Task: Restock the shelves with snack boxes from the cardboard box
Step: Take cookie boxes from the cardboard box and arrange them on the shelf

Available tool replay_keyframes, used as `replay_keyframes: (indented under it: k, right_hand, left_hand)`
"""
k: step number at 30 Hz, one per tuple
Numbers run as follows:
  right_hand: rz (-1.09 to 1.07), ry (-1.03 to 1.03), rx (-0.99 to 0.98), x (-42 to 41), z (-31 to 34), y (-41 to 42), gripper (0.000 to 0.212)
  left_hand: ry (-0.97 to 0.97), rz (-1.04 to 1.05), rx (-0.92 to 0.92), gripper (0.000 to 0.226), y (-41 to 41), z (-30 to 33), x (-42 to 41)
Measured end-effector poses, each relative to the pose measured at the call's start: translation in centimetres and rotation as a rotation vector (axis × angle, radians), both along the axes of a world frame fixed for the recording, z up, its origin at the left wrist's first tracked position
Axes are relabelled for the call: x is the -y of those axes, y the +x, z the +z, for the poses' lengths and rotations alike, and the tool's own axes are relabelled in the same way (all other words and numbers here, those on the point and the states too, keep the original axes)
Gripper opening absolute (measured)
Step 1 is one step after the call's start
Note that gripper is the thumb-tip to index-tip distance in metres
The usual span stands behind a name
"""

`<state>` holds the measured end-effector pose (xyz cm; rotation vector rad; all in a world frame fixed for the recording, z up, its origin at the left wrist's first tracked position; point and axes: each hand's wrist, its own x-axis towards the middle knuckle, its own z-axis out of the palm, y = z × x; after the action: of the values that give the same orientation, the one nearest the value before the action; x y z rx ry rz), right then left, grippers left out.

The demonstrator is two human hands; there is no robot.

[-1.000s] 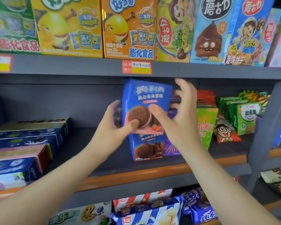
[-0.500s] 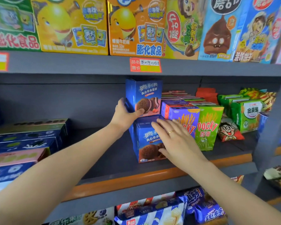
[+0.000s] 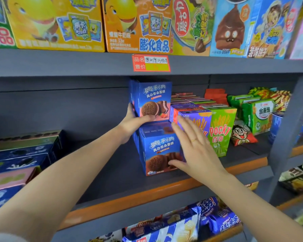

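Sliding back, upper Oreo box now sits on lower Oreo box; left hand clasps its base for alignment, right hand flat, open, steadying below.

Green box: "Pocky", "百奇" below.
Upper blue box: "奥利奥"; smaller line under it blurred.
Lower blue box: same "奥利奥" logo.
Orange box, top shelf: "膨化食品", "33" in small print.
Red price tag on shelf edge: printed "品名", "售价"; handwriting beside it unclear.
Green bag, right: "金麦圆".
Light-blue box, top shelf: small print too blurred.
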<state>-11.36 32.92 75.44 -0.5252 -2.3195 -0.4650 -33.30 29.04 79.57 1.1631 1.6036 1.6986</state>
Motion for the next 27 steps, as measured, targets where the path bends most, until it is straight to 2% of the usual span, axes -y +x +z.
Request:
replay_keyframes:
  k: [3,6,10,13,14,16,18,21,23,27]
  right_hand:
    - [-0.018,-0.135,-0.097,-1.2,-0.5,0.6,0.119]
    - [-0.039,-0.162,-0.117,-2.0,-0.6,0.6,0.12]
    - [-0.04,-0.144,-0.101,-2.0,-0.8,0.4,0.114]
    - [-0.026,-0.164,-0.122,-2.3,-0.9,0.6,0.107]
    - [-0.024,-0.167,-0.128,-2.3,-0.9,0.7,0.105]
    - [-0.021,-0.163,-0.134,-2.2,-0.9,0.8,0.102]
    - [-0.019,-0.163,-0.116,-2.0,-0.8,0.8,0.097]
    - [0.066,-0.223,-0.136,-1.8,-0.7,1.6,0.084]
    - [0.164,-0.293,-0.173,-1.7,-1.1,3.1,0.071]
    - [0.304,-0.326,-0.139,-2.0,-3.3,8.0,0.05]
  left_hand:
    - [-0.021,-0.025,0.027,0.087,-0.5,-0.5,-0.2]
    - [-0.046,-0.023,0.006,0.097,-0.6,-0.6,-0.3]
    - [-0.036,-0.014,-0.023,0.067,-0.1,-0.5,0.7]
    - [-0.076,0.008,-0.001,0.101,1.9,-1.2,3.6]
    - [-0.105,0.033,-0.014,0.101,2.8,-1.7,4.8]
    - [-0.158,0.116,-0.131,0.075,4.7,-2.4,7.0]
    - [-0.168,0.251,-0.342,0.053,6.3,-1.9,8.7]
    - [-0.054,0.492,-0.624,0.067,8.8,-0.8,10.2]
    - [-0.047,0.622,-0.795,0.071,10.7,-1.4,10.7]
    - [-0.163,0.704,-0.929,0.07,13.9,-3.6,9.7]
